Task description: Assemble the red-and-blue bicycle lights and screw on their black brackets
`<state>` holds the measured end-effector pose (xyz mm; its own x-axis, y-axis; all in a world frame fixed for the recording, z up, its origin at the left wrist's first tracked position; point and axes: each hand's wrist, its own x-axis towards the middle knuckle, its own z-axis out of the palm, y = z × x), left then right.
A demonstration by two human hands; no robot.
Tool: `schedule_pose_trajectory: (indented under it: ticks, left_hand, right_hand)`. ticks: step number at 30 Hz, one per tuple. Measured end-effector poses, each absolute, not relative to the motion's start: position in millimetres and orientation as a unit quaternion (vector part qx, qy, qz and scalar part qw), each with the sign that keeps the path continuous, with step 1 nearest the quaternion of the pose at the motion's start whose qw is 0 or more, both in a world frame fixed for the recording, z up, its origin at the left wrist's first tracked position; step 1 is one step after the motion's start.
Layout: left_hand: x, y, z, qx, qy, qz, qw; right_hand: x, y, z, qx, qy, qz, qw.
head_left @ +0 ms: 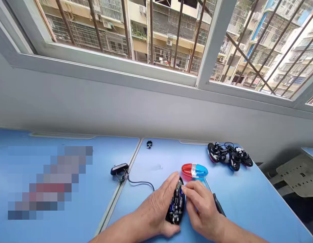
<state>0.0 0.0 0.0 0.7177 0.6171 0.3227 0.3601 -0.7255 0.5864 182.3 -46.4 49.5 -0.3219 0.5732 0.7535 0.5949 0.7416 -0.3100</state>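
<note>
1. While the left hand (159,204) gripped the open black housing (177,202) along its left side, thumb at the bottom end, the right hand (203,209) had its fingers curled in toward the upper right rim. Couldn't tell if it was pinching anything tiny.
2. That housing sat at bottom center of the frame, between both hands, innards facing up.
3. Done so far, I'd guess: opening it, since the insides were bare and a red-and-blue cover (194,170) lay just above the right hand. Pretty sure those two matched, but that's only a judgement.
4. Not done: the housing had no cover on. Whatever was going on inside looked mid-job to me.
5. Screwdriver (218,205) lay on the desk (260,202) right of the right hand, not in use.
6. Elsewhere: a bunch of glossy black units (234,157) farther right, a small black clamp (149,144) at center, and a cabled black device (119,168) left of that.
</note>
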Motion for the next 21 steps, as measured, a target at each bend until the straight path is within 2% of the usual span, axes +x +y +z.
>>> schedule_pose_trajectory:
  ticks: [13, 21]
  left_hand:
    - [-3, 0, 3, 0.900, 0.235, 0.273, 0.245]
    - [-4, 1, -2, 0.892, 0.250, 0.259, 0.273]
  right_hand:
    - [179, -48, 55, -0.365, -0.821, -0.090, 0.429]
    - [178, -51, 37, -0.398, -0.822, -0.138, 0.384]
